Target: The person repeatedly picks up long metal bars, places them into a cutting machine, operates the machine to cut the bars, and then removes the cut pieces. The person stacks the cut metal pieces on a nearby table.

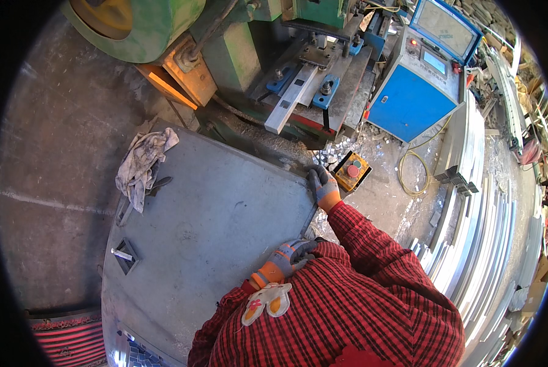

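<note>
A grey metal-topped table (206, 202) spreads out in front of me. My right hand (323, 186), in a grey and orange glove, is at its far right corner, fingers bent round the edge. Close to my body, my left hand (284, 262), gloved alike, lies with curled fingers by the table's right edge; what is under them is hidden. Just beyond my right hand, on the floor, is a yellow control box (351, 171) with a red button. Past the table, a green press machine (237, 55) has a long metal bar (291, 99) on its bed.
A crumpled cloth (142, 164) hangs over the table's left edge, above a small metal frame piece (125, 254). A blue control cabinet (408, 85) stands right of the press. Long metal profiles (469, 232) are stacked on the right floor, near a yellow hose (413, 174).
</note>
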The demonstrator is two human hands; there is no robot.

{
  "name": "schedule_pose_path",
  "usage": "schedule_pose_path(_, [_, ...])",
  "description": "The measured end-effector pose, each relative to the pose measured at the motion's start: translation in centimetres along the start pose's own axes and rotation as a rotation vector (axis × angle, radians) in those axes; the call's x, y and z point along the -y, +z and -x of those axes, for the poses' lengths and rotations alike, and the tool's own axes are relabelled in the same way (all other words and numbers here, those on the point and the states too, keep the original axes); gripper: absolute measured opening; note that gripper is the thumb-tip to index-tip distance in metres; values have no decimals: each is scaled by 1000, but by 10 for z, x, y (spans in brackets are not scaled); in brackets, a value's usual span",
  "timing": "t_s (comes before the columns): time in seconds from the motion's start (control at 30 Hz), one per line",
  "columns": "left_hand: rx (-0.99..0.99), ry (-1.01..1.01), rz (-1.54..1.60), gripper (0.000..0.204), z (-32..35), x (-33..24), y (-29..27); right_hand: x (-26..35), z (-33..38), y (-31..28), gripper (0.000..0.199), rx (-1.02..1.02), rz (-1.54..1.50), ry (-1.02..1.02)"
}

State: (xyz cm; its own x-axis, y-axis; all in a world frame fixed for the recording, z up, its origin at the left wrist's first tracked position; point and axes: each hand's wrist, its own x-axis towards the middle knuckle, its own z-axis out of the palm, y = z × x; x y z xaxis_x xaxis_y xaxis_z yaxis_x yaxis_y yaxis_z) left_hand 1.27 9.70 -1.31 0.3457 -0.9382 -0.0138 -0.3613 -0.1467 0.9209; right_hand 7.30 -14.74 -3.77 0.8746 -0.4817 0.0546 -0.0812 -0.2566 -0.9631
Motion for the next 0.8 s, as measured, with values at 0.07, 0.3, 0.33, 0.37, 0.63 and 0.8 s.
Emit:
schedule_pose_path(0.07, [5,-17,-2,62,1,4,2,-1,0,0,20,2,-4,0])
schedule_pose_path(0.3, [19,-26,22,60,-1,-4,-2,1,1,-1,20,-1,-12,-3])
schedule_pose_path(0.33, [18,-20,31,60,-1,-5,-2,1,1,-1,20,-3,-14,-7])
schedule_pose_path(0.37, [16,-16,39,59,-2,-6,-3,4,1,-1,19,-4,-1,-14])
schedule_pose_path(0.63, [-196,-282,224,39,-21,-83,-58,35,1,-12,25,59,454,-79])
schedule_pose_path(0.8, [-659,-89,-785,43,-62,-49,-123,42,1,0,35,91,636,1])
